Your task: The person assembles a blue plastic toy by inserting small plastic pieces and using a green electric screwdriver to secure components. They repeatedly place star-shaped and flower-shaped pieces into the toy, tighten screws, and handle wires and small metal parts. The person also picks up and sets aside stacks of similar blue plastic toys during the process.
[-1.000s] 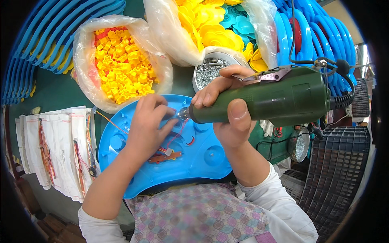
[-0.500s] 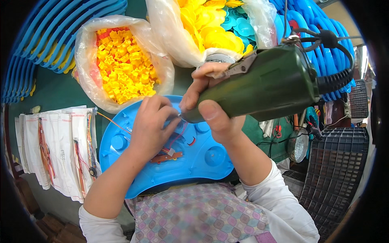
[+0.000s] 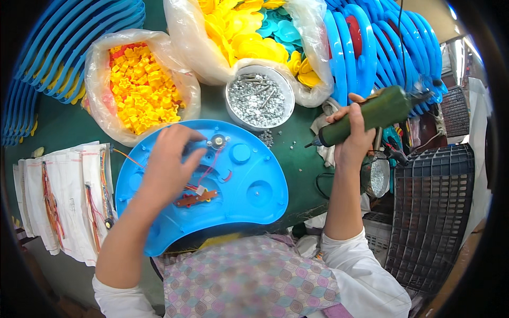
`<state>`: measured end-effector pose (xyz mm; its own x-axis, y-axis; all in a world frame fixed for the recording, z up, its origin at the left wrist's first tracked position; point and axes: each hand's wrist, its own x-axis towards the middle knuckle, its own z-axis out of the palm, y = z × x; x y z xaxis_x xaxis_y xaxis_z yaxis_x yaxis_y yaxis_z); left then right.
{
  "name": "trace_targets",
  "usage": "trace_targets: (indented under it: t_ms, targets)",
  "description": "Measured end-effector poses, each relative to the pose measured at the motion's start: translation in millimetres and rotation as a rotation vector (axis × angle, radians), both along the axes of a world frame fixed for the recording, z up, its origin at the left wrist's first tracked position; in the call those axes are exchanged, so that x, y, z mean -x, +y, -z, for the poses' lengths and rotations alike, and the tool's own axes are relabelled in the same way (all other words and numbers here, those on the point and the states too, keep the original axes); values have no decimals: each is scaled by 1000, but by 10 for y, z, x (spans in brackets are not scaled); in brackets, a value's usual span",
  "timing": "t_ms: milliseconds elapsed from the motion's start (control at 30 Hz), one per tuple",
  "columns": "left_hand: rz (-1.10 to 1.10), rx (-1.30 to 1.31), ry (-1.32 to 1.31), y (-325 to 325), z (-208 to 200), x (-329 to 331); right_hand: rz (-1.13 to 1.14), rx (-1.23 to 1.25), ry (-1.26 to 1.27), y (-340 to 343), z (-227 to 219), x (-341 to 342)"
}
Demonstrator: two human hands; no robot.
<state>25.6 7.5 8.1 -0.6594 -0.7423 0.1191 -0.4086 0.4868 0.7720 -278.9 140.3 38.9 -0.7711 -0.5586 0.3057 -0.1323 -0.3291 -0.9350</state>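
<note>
My left hand [image 3: 168,164] hovers at the left part of a blue plastic shell [image 3: 241,208], thumb and fingers apart with nothing seen between them. Close to its fingertips, a small round metal part [image 3: 218,141] sits in the shell, with thin pink wires running from it. A narrow brown circuit board [image 3: 197,199] with a white connector [image 3: 201,190] lies lower in the shell. Off to the right, my right hand [image 3: 352,139] grips a dark green electric screwdriver [image 3: 389,108], its bit pointing left over the table, apart from the shell.
Behind the shell stand a white bowl of screws [image 3: 289,108], a bag [image 3: 95,85] of yellow star-shaped pieces and a bag [image 3: 185,40] of yellow and teal pieces. Blue frames [image 3: 339,58] are stacked behind. Wire bundles lie on white sheets [image 3: 71,196] at left; a dark crate [image 3: 432,212] stands right.
My right hand has carried the screwdriver away from the shell to the right. The left hand's fingers have parted. The round metal part and the screw bowl have come into view.
</note>
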Motion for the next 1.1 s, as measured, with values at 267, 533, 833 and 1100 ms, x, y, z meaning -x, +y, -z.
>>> trace_targets:
  t_ms: [267, 533, 833, 1100]
  targets:
    - [68, 103, -183, -251, -432, -607, 76, -161, -23, 51, 231, 301]
    - [214, 341, -365, -115, -257, -879, 50, -23, 896, -61, 162, -656]
    - [129, 446, -329, -27, -384, -915, -743, -540, 1218, -438, 262, -1890]
    - [88, -68, -213, 386, -210, -947, -827, -691, 960, -426, 333, -1915]
